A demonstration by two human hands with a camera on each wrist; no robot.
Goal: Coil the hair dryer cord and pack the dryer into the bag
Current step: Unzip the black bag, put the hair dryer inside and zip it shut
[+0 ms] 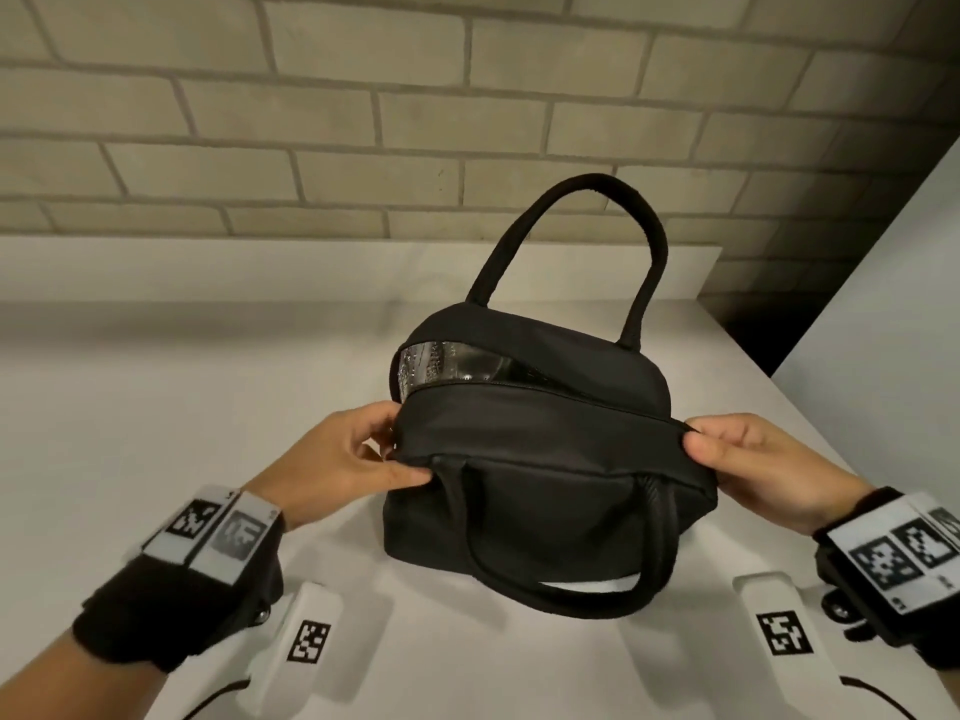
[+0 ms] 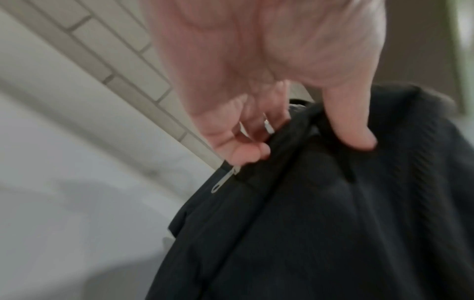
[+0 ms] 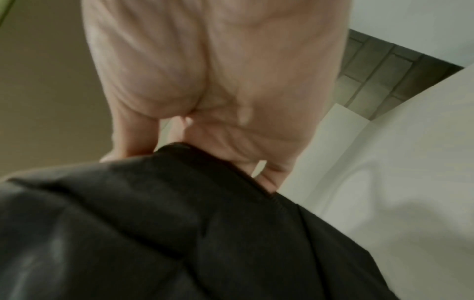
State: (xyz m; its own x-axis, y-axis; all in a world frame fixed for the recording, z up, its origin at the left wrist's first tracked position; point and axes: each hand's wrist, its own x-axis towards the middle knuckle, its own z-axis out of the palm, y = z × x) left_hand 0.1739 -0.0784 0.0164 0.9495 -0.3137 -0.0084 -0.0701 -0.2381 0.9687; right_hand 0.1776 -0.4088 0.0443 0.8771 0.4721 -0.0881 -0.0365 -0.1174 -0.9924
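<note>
A black fabric bag (image 1: 545, 449) stood upright on the white counter (image 1: 182, 407), and everything else is placed from it. Its far handle (image 1: 582, 241) rose in an arch above its top, while its near handle (image 1: 571, 574) hung down over its front face toward the counter. Along the bag's top a zip seam ran from left to right, parted toward the bag's left end, where a strip of shiny silvery lining (image 1: 441, 368) showed in the gap. The rest of the seam lay closed. Whether the hair dryer sat inside the bag cannot be told; neither it nor its cord showed anywhere in view.

The left hand (image 1: 343, 454) was at the bag's left end, its grip clamped on the fabric edge there, thumb on the front face and fingers (image 2: 246, 150) curled at the zip line. In the left wrist view a small metal zip pull (image 2: 225, 179) hung just below those fingers, and another glint of metal lay between them, too blurred to name. The right hand (image 1: 753, 465) was at the bag's right end, its grip pinched on the seam corner, thumb in front and fingers behind the fabric.

Behind the bag stood a pale brick wall (image 1: 311, 122). To the bag's right rose a white panel (image 1: 883, 304).
</note>
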